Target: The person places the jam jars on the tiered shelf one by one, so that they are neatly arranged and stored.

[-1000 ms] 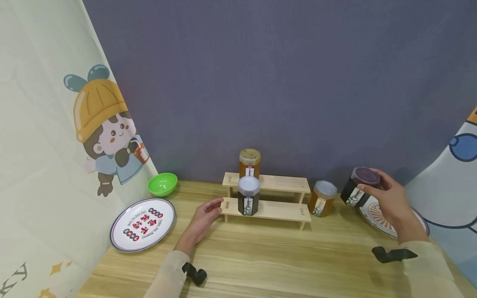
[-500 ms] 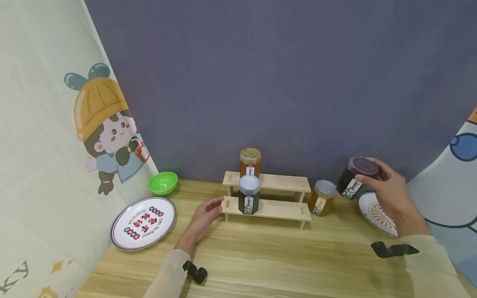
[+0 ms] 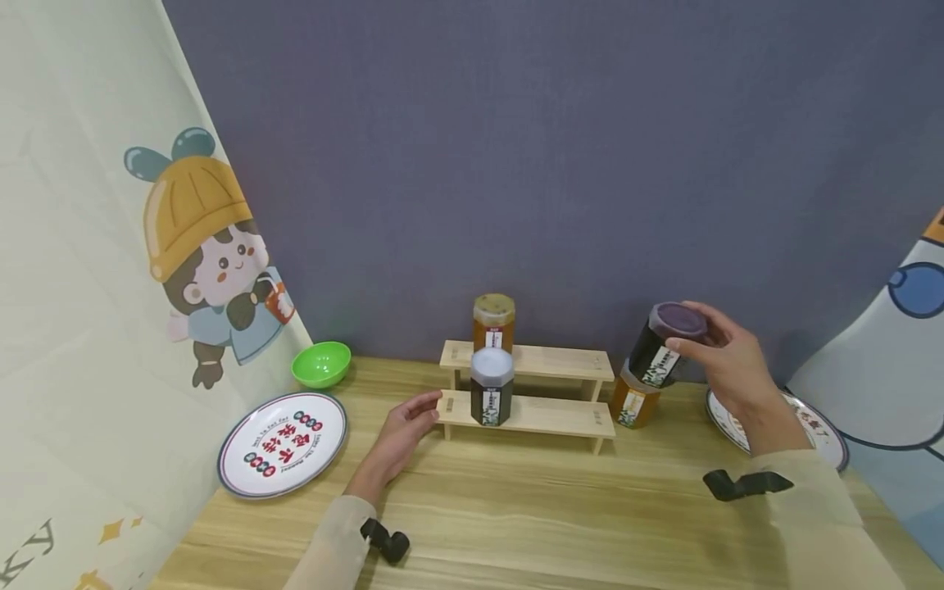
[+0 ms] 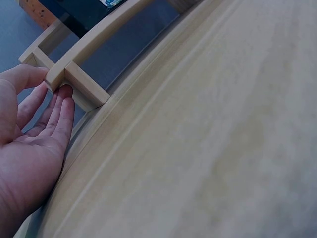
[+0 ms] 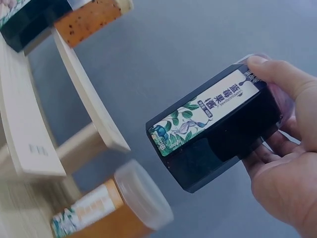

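Note:
My right hand [image 3: 726, 365] grips a jar of dark jam [image 3: 656, 352] near its purple lid, thumb on one side and fingers on the other. The jar tilts in the air and overlaps an orange jam jar [image 3: 632, 407] standing on the table right of the wooden stepped stand [image 3: 553, 415]. In the right wrist view, a gap shows between the held jar and that jar's pale lid [image 5: 143, 193]. My left hand [image 4: 37, 134] pinches the left end of the stand's lower shelf. A dark jar [image 3: 492, 403] stands on that shelf, and an orange jar [image 3: 493, 324] on the upper one.
At the left lie a white plate [image 3: 283, 442] with red lettering and a green bowl [image 3: 321, 365] behind it. Another plate [image 3: 819, 426] lies at the right, partly behind my right wrist. A grey-blue backdrop [image 3: 560, 164] rises behind the table.
My right hand has lifted the dark jam jar from over the right plate and carried it left, to above the orange jar beside the stand. My left hand has stayed at the shelf end.

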`<state>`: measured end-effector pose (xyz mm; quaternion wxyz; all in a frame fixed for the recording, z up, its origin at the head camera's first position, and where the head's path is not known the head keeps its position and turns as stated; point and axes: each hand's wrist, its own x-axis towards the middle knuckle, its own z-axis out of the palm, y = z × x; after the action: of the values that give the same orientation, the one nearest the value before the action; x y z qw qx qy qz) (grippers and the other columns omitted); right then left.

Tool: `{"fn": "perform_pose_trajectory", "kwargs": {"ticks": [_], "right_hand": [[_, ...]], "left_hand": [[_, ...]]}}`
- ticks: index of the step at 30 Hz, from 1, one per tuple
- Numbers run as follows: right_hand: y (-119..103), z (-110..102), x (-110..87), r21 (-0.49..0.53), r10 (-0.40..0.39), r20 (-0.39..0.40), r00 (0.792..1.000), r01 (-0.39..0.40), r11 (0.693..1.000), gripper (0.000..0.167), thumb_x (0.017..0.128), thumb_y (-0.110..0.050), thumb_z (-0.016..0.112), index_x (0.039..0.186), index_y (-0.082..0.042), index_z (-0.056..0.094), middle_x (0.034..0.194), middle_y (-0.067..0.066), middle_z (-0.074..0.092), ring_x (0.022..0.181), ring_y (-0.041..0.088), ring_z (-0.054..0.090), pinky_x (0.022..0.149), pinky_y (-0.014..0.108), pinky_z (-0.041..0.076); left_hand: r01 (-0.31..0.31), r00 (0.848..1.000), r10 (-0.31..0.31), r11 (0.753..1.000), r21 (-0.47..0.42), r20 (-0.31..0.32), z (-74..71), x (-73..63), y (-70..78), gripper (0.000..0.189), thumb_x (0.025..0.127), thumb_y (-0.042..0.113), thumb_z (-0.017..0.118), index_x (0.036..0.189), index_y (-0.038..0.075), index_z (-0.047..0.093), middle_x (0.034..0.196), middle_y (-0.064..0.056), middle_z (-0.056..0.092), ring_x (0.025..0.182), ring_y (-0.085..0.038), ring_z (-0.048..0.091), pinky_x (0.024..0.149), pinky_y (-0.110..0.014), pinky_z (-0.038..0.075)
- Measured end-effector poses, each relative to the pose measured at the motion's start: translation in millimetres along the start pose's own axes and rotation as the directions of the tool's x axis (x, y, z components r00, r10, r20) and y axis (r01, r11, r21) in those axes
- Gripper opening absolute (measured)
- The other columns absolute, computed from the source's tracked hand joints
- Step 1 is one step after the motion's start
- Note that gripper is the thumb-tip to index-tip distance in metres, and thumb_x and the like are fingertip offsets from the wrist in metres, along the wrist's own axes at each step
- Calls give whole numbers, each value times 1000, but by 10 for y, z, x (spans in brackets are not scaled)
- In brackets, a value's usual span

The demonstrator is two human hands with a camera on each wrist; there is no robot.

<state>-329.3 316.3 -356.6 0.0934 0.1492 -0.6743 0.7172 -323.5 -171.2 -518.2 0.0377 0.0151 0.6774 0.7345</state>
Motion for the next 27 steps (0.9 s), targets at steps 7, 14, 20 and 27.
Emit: {"fn": "perform_pose_trajectory", "kwargs": {"ticks": [7,14,20,27], "right_hand": [[-14,283,139,-78,42,22,999,-40,996,71,91,-6,78,155,-13,46,129,-15,62,115,-4,61,88,9,53],[67,479,241,-52,42,41,998,-40,998,68,90,-4,79,151,-12,51,128,-13,63,115,-3,63,88,11,56],[123,623,329,-46,48,61,997,-45,998,67,90,-2,78,150,-10,49,127,-12,62,115,-1,62,90,11,56],[194,767,397,-90,24,60,998,-19,996,63,88,0,79,145,-9,54,120,-16,66,109,-3,64,88,8,53]], "left_hand": [[-19,1000,19,1000,2,-9,-17,-22,39,45,100,6,61,145,5,57,149,-15,54,127,-17,54,101,-23,54],[-6,1000,6,1000,-3,-3,-1,-11,22,44,100,5,62,144,6,58,144,-14,57,124,-15,54,101,-23,54],[-10,1000,10,1000,-3,-6,12,-7,6,44,100,6,62,143,6,59,144,-14,57,124,-16,54,101,-24,54],[3,1000,-3,1000,-5,-4,9,3,-5,45,99,5,62,144,7,58,145,-13,55,127,-17,53,102,-21,54]]}}
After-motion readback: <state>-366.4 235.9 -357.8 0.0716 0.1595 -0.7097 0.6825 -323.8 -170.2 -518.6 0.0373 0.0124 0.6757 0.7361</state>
